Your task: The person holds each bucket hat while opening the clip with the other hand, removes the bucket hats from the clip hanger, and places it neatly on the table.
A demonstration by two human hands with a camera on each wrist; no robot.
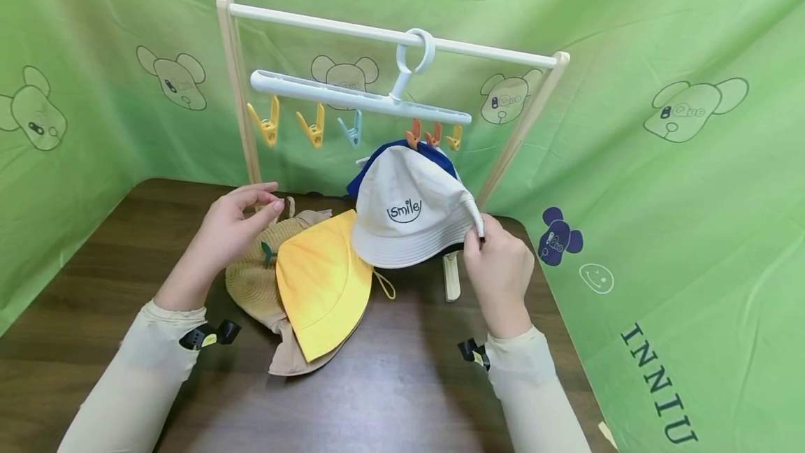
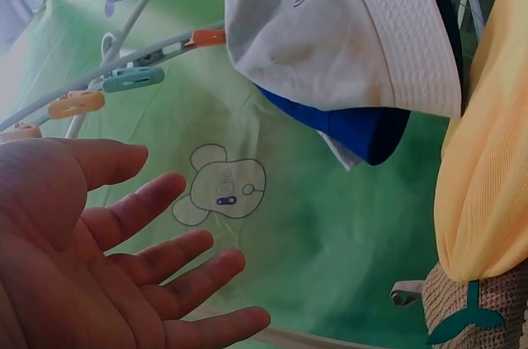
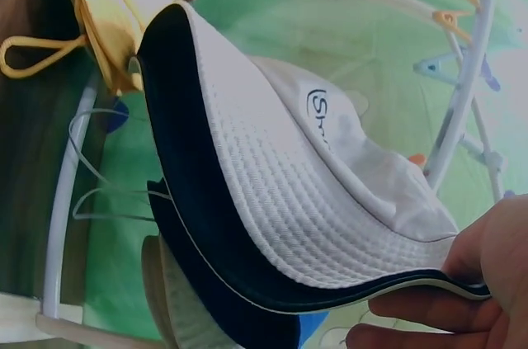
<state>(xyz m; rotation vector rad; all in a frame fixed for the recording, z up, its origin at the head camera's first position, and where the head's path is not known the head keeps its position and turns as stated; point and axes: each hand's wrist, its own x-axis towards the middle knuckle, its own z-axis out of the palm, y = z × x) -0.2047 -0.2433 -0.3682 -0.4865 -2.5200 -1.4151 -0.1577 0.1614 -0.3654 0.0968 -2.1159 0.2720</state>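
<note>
My right hand (image 1: pixel 499 268) pinches the brim edge of a white bucket hat (image 1: pixel 409 187) with "smile" printed on it. Seen from the right wrist, its thumb is on the white side and the fingers lie under the dark lining (image 3: pixel 198 192). The hat's crown reaches up to the orange clips (image 1: pixel 423 134) of a light blue clip hanger (image 1: pixel 352 98). Behind it shows a blue hat (image 2: pixel 363 130), mostly hidden. My left hand (image 1: pixel 235 226) holds nothing, fingers relaxed and apart in the left wrist view, above a woven hat (image 1: pixel 248 282) with a green sprout.
A yellow hat (image 1: pixel 327 278) lies on the brown table (image 1: pixel 409 383), overlapping the woven hat and a beige brim (image 1: pixel 289 355). The hanger hooks over the white bar (image 1: pixel 314 22) of a wooden-legged rack. Yellow clips (image 1: pixel 314 128) and a blue clip (image 1: pixel 353 130) hang from it. Green cloth (image 1: pixel 629 194) surrounds the table.
</note>
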